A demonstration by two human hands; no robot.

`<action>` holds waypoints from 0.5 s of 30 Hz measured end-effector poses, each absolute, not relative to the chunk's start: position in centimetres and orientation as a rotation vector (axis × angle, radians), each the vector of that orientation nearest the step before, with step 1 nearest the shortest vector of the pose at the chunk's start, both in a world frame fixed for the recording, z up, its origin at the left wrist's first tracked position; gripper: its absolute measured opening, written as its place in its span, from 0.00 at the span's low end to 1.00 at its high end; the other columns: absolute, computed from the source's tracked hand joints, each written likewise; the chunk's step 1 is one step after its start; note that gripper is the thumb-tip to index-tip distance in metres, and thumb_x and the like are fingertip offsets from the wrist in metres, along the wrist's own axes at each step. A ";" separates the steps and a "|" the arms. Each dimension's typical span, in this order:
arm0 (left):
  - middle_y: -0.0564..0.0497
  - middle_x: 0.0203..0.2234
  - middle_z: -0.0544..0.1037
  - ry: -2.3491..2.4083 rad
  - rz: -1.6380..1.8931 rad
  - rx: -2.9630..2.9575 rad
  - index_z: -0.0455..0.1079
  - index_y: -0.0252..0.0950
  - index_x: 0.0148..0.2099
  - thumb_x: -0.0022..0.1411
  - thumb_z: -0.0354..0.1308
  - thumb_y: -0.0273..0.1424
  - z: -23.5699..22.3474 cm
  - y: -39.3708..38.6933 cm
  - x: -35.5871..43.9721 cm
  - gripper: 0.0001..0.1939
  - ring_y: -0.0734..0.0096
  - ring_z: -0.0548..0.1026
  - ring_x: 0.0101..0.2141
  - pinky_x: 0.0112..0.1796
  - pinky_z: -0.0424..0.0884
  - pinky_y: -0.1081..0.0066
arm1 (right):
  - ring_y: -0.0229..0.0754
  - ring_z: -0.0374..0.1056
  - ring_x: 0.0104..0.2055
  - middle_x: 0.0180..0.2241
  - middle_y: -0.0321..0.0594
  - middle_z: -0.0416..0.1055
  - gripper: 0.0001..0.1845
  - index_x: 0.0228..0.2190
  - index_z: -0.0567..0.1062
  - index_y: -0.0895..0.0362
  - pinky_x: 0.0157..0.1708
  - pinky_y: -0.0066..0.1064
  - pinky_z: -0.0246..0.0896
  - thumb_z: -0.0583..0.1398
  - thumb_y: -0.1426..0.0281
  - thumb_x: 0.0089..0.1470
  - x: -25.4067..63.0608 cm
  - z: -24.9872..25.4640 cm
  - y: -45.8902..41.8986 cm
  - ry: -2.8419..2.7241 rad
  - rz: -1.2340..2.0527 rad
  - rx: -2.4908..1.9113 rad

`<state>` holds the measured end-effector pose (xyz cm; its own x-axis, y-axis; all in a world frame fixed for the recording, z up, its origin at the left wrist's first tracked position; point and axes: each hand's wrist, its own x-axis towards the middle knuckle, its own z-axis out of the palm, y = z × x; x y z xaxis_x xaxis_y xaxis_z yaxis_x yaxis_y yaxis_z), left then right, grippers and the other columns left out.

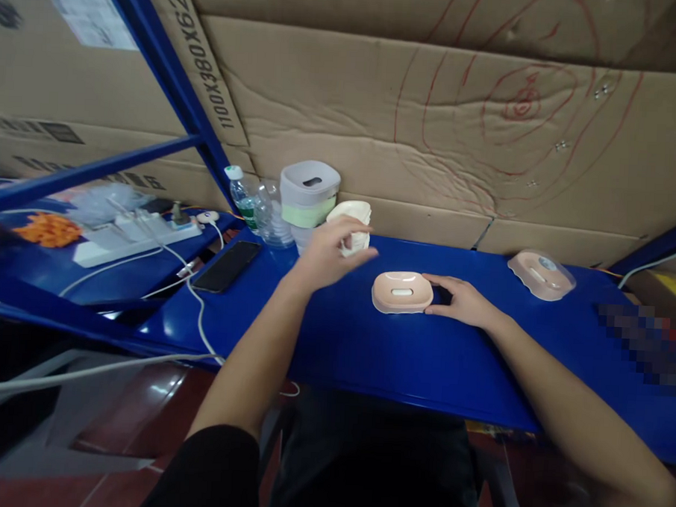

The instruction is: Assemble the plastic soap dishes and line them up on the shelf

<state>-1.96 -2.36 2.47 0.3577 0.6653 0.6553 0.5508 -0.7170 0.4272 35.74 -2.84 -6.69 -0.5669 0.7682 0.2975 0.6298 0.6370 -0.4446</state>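
A pink dish is held by the right hand between thumb and finger; beyond the half-open left hand — contact unclear — cream dishes are stacked.

Looks like a workshop: blue workbench, printed cardboard sheets behind it, blue metal frame at its left.

Blue tabletop: beneath right hand
Peach dish: touching right hand
Smartphone: left of left hand
Gray container: beyond left hand
Second dish: beyond right hand
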 end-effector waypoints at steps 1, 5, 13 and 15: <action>0.44 0.51 0.80 1.249 1.496 2.422 0.77 0.44 0.53 0.68 0.65 0.40 3.5 -1.9 -3.3 0.14 0.56 0.79 0.46 0.48 0.77 0.53 | 0.63 0.76 0.63 0.64 0.48 0.76 0.45 0.68 0.73 0.47 0.63 0.61 0.72 0.76 0.51 0.53 35.7 -6.7 -2.8 -2.396 0.401 -1.098; 0.39 0.56 0.75 1.925 1.920 1.957 0.76 0.42 0.48 0.64 0.64 0.38 5.9 1.3 -9.5 0.11 0.37 0.68 0.64 0.61 0.66 0.35 | 0.64 0.75 0.64 0.65 0.49 0.75 0.45 0.68 0.73 0.48 0.63 0.62 0.71 0.75 0.52 0.53 35.7 -6.6 -2.8 -2.409 0.395 -1.113; 0.37 0.51 0.79 2.356 1.532 1.584 0.74 0.42 0.39 0.59 0.65 0.51 5.9 6.9 -14.5 0.18 0.31 0.69 0.61 0.63 0.58 0.32 | 0.63 0.74 0.65 0.66 0.47 0.75 0.44 0.69 0.72 0.47 0.64 0.61 0.71 0.74 0.51 0.55 35.6 -6.4 -2.8 -2.413 0.412 -1.100; 0.37 0.51 0.79 2.416 1.379 1.557 0.74 0.41 0.38 0.61 0.64 0.52 6.4 7.5 -14.4 0.19 0.32 0.70 0.61 0.62 0.59 0.35 | 0.64 0.74 0.65 0.65 0.47 0.75 0.44 0.69 0.71 0.47 0.64 0.62 0.71 0.73 0.51 0.56 35.7 -6.4 -2.9 -2.415 0.409 -1.095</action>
